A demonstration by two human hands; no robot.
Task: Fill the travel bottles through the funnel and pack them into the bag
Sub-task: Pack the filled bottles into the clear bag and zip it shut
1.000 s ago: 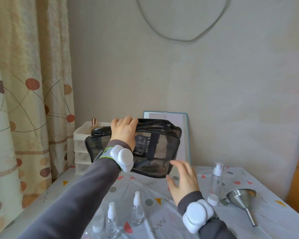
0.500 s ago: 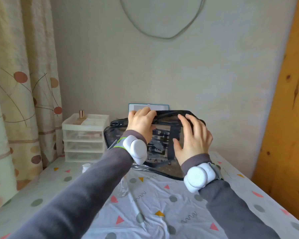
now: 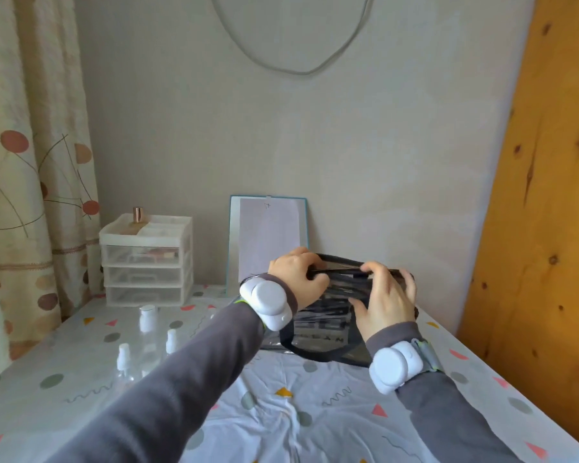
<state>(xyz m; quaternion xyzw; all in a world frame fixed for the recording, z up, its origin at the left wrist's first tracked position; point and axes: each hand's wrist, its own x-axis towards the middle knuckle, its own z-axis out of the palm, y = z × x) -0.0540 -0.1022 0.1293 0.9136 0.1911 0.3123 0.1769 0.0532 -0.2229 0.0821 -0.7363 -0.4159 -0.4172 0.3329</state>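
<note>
A clear bag with black trim (image 3: 328, 322) stands on the table at the back right. My left hand (image 3: 293, 277) grips its top edge on the left. My right hand (image 3: 386, 302) holds the top edge on the right, fingers curled over it. Three small clear travel bottles with white spray tops stand to the left: a taller bottle (image 3: 147, 332), a small bottle (image 3: 123, 357) and another small bottle (image 3: 171, 342), partly hidden by my left sleeve. The funnel is out of view.
A white plastic drawer unit (image 3: 146, 260) stands at the back left by the curtain (image 3: 30, 162). A blue-framed board (image 3: 268, 235) leans on the wall behind the bag. A wooden panel (image 3: 542, 212) bounds the right side. The table carries a patterned cloth (image 3: 315, 406).
The bag has come down from mid-air and to the right, onto the table. My right hand has joined the left at its top edge. The view has turned, so the funnel has left it.
</note>
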